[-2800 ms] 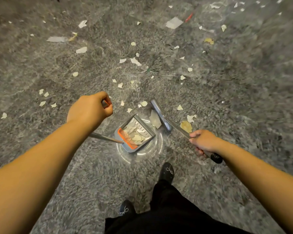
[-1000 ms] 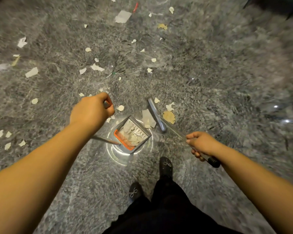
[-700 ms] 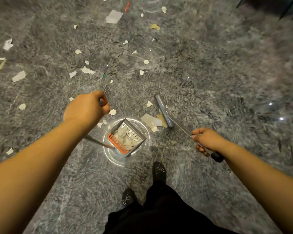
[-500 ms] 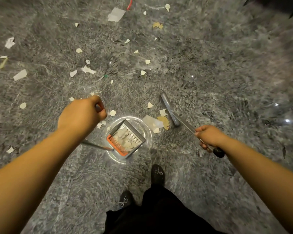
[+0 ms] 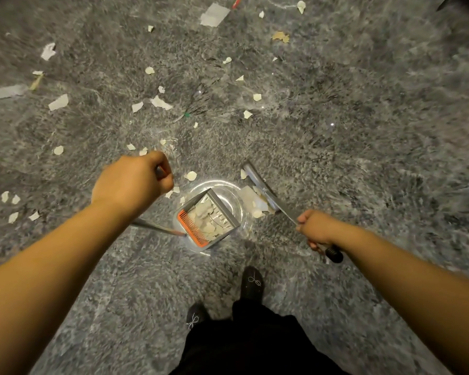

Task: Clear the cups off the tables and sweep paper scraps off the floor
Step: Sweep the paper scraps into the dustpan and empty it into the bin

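Note:
My left hand [image 5: 132,182] grips the top of the long handle of a grey dustpan [image 5: 229,212], which stands on the grey marble floor just ahead of my feet. The pan has an orange comb edge and holds several paper scraps. My right hand [image 5: 316,230] grips the shaft of a grey broom near its black end. The broom head [image 5: 257,182] rests on the floor right of the pan's mouth, against a small pile of scraps [image 5: 255,201]. More paper scraps [image 5: 161,102] lie scattered on the floor ahead and to the left.
My two black shoes [image 5: 252,284] stand just behind the dustpan. A larger white paper piece [image 5: 214,14] and a red stick-like item [image 5: 236,0] lie far ahead. A bright round light reflection surrounds the pan on the glossy floor.
The broom head has swept the scrap pile leftward toward the pan's mouth. The dustpan has shifted slightly, and my view has drifted over the floor.

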### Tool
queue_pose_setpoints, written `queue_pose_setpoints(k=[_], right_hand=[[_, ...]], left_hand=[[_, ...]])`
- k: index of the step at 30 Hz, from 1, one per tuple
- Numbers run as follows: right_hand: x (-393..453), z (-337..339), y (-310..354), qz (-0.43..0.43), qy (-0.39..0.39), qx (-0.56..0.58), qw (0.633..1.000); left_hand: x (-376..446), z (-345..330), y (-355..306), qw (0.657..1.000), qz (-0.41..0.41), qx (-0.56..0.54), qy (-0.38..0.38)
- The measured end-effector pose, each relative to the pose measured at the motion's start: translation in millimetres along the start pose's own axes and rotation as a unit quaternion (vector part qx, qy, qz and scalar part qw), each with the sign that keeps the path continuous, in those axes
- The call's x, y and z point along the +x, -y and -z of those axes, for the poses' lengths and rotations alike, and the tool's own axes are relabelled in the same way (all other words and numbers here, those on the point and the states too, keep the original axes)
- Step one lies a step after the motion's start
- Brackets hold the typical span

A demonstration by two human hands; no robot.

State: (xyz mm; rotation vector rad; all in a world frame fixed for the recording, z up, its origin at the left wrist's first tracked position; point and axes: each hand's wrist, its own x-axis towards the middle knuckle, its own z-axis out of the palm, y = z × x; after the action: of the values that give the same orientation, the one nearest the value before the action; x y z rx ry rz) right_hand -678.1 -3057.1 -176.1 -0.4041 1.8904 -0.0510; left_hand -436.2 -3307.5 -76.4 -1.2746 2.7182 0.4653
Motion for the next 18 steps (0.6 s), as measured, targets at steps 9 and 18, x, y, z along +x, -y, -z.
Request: queue_pose_setpoints(k=[9,18], right_hand=[[-12,-50,29,0.045,0.056,0.032,0.997],[-38,-72,45,0.093,0.086,0.008,0.992]], left_hand=[[-7,-6,2,1.0,0.005,0.009,-0.022],[-14,-8,6,1.0,0.003,0.004,-0.03]])
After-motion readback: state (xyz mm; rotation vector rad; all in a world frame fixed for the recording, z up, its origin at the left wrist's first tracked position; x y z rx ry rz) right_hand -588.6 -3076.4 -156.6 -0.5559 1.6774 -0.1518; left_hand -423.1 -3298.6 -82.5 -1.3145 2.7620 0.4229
